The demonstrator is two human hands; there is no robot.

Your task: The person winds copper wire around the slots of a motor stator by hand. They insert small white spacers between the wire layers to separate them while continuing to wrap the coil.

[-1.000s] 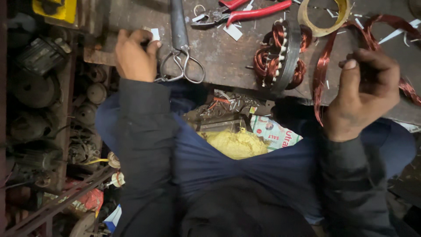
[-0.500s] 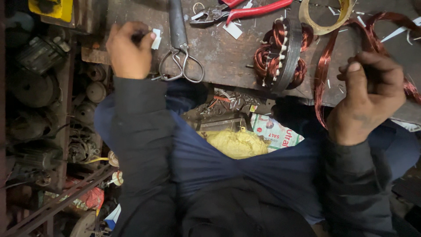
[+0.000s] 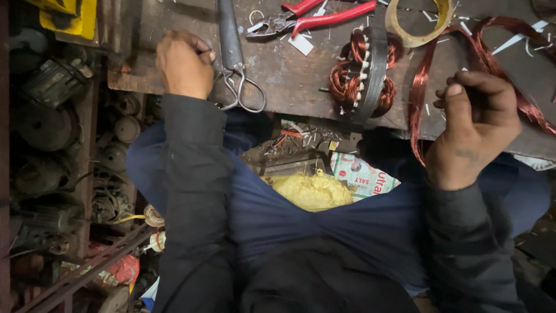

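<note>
My right hand (image 3: 472, 130) rests on the worn wooden bench (image 3: 289, 75) with its fingers curled around a bundle of copper wire loops (image 3: 420, 87) that runs from the bench edge up to the right. My left hand (image 3: 184, 64) is a closed fist at the bench's left end, just beside the handles of large grey scissors (image 3: 234, 64); whether a small thing is inside the fist is hidden. A motor stator (image 3: 362, 75) wound with copper coils stands between my hands.
Red-handled pliers (image 3: 313, 17) and a ring of yellowish tape (image 3: 420, 23) lie at the far edge, with white paper scraps around. A yellow bag (image 3: 310, 191) and a printed packet (image 3: 362, 174) lie below the bench. Old motor parts (image 3: 52, 145) fill the shelf at left.
My left hand has closed over the small white paper piece beside the scissors, which no longer shows. My right hand has curled tighter on the copper wire loops.
</note>
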